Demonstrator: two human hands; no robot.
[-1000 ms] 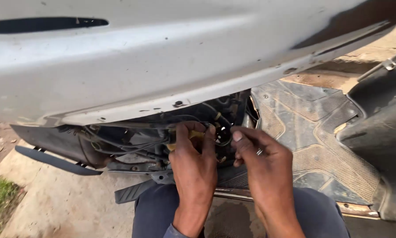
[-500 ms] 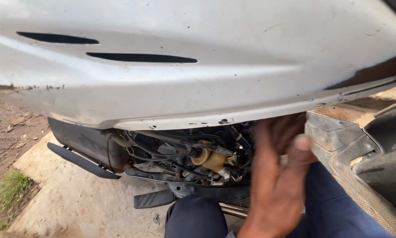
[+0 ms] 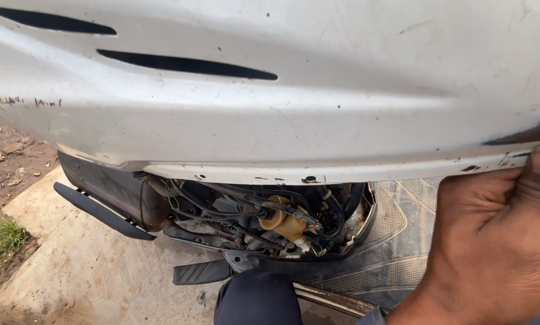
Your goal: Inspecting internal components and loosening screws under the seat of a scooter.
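An outdoor, roadside-style repair spot: a scooter's white body panel (image 3: 270,114) lifted over exposed wiring (image 3: 264,216), on a concrete slab (image 3: 83,265) edged by dirt and grass (image 3: 2,238).

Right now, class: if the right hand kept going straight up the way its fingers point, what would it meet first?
The right hand already has a fingertip at the lower edge of the white panel, so it would press into that panel first. How firmly it touches is hard to judge.

One hand (image 3: 498,241) is seen at the lower right, raised close to the camera, palm turned toward the viewer. The thumb is extended upward and the wrist is bent back. Which hand it is cannot be told. A dark-clothed knee (image 3: 258,299) is seen below.
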